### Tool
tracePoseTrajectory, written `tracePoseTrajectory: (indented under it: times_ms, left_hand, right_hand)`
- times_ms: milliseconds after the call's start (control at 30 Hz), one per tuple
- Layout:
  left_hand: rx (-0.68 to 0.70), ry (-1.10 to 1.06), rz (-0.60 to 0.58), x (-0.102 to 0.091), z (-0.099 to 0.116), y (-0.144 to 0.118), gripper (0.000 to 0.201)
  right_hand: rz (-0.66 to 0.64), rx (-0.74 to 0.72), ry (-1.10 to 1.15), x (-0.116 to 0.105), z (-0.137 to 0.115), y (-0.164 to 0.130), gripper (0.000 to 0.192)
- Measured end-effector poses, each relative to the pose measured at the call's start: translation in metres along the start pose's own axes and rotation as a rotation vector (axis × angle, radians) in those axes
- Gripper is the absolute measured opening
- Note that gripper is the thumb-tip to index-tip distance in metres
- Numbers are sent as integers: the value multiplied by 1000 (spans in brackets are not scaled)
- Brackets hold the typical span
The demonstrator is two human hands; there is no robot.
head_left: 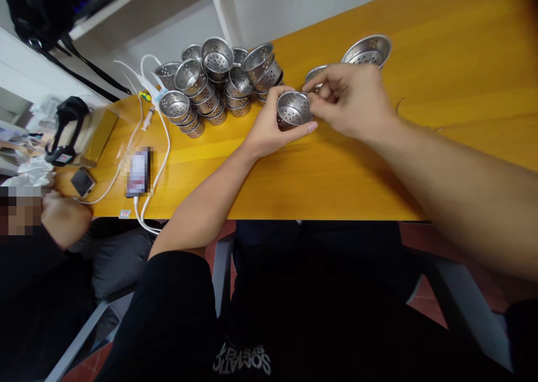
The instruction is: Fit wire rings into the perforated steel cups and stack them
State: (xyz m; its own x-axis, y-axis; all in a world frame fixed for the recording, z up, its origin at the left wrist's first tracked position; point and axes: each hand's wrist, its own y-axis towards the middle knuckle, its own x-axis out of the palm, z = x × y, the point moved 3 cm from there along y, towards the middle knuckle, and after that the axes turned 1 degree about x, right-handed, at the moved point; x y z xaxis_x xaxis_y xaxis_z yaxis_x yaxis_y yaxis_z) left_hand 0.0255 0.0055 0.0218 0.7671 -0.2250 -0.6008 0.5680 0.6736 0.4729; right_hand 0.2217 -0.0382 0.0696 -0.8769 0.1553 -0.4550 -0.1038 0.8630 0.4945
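Note:
My left hand (271,125) is wrapped round a small perforated metal cup (293,108), its thumb along the near side. The cup's open mouth faces up toward me, and holes show in its wall and bottom. At the cup's right rim, the fingers of my right hand (342,97) are pinched together; whatever is between them is hidden or too small to name. Just behind my right hand stand a larger-looking perforated cup (367,50) and another cup (315,73), partly covered by my fingers. Stacked perforated cups (205,93) crowd the table left of my hands.
The yellow wooden table (252,186) carries a phone (138,172) with white cables (169,141), a syringe (148,119) and a black headband-like device (69,130). Thin wire-like bits (400,103) lie at right. Another person's arm (67,219) rests at far left.

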Motion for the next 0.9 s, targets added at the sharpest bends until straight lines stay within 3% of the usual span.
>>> tracePoseTrajectory:
  times_ms: [200,400,567,633,900]
  left_hand:
    - [-4,7,-17,-3,6,0,101]
    - [-44,-1,-10,-2,6,-1,92]
    - [-12,-106,-51,-4,-6,-1,83]
    - [9,-130,-85,-3,-8,-1,80]
    - [54,-80,-87,0,-7,-1,87]
  right_hand:
    - [10,35,45,1,-3,1,12]
    - [4,-5,137,-1,-7,3,26]
    - [-296,-37,263,-11,-12,3,53]
    - [-361,-39,301,-13,-12,2,60]
    - [-237,-21,311,-5,-12,3,72]
